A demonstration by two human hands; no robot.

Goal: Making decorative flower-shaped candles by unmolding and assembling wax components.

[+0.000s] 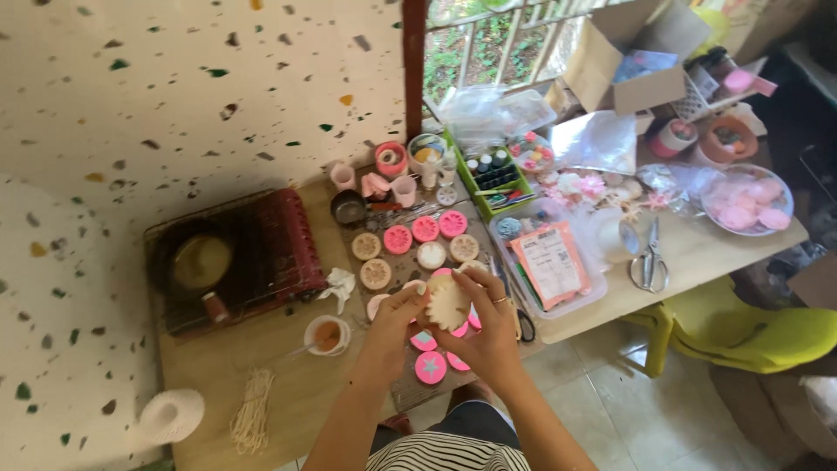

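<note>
L hand (397, 316) & R hand (488, 324) gripping 1 cream flower mould (448, 303), 1 scissors (649, 258)

both hands, left hand (394, 324) and right hand (490, 324), grip a cream flower-shaped piece (447, 303) over the wooden table (288, 384). pink round moulds (425, 228) lie just beyond; scissors (649, 259) sit well apart, beside a clear tub (558, 301).

Mold (448, 302): cream, round w/ scalloped edge, flower-shaped; sitting tilted, being held up between both hands, hovering above pink molds on table.
</note>
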